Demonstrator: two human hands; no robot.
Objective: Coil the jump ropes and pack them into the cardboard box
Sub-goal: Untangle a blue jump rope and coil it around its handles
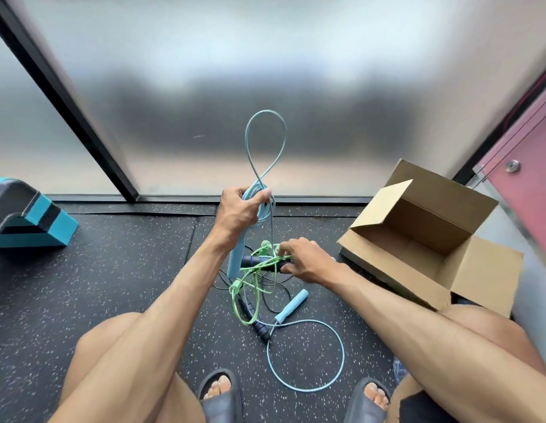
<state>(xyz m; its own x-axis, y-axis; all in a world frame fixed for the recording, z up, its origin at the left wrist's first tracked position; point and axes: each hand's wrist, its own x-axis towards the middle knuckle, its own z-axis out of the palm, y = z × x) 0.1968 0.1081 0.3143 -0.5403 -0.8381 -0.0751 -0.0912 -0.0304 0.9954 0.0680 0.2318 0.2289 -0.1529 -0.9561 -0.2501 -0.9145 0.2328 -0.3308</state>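
Note:
My left hand (239, 209) grips a bundle of light blue jump rope (265, 141), raised off the floor, with a loop standing above the fist and one blue handle hanging below. The rope's other blue handle (291, 306) lies on the floor with a slack loop near my feet. My right hand (305, 261) reaches down into a tangle of green rope (250, 288) and black rope with dark handles (262, 329); its fingers curl around a dark handle there. The open cardboard box (418, 239) stands at the right with nothing visible inside.
I squat on a black speckled rubber floor (113, 285) facing a frosted glass wall (265, 87). A teal and black step block (24, 215) sits at the left. A pink panel (528, 166) stands at the far right. My sandalled feet are at the bottom.

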